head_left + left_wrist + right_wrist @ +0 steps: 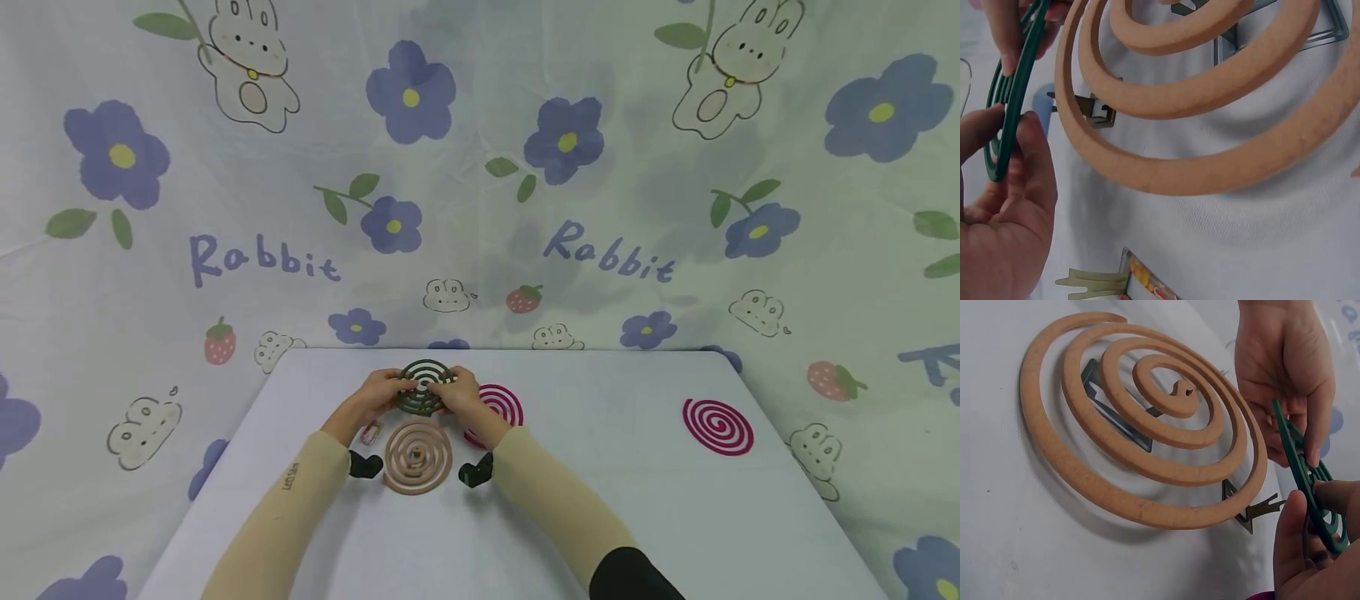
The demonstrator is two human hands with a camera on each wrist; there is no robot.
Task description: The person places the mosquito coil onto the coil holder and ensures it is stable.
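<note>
Both hands hold a dark green mosquito coil (425, 362) near the table's far side. My left hand (380, 390) pinches its left edge between thumb and fingers; my right hand (461, 392) grips the opposite edge. In the left wrist view the green coil (1019, 100) stands nearly edge-on between the hands. Nearer the body, a brown mosquito coil (1116, 503) sits raised over the table on a metal stand (1146, 444). Beside it lies a small metal stand with a colourful print (371, 432), close to the left wrist.
A magenta coil (517, 408) lies partly hidden behind the right hand and wrist. Another magenta coil (718, 427) lies at the right of the white table (600, 475). A cloth printed with rabbits and flowers (480, 208) hangs behind.
</note>
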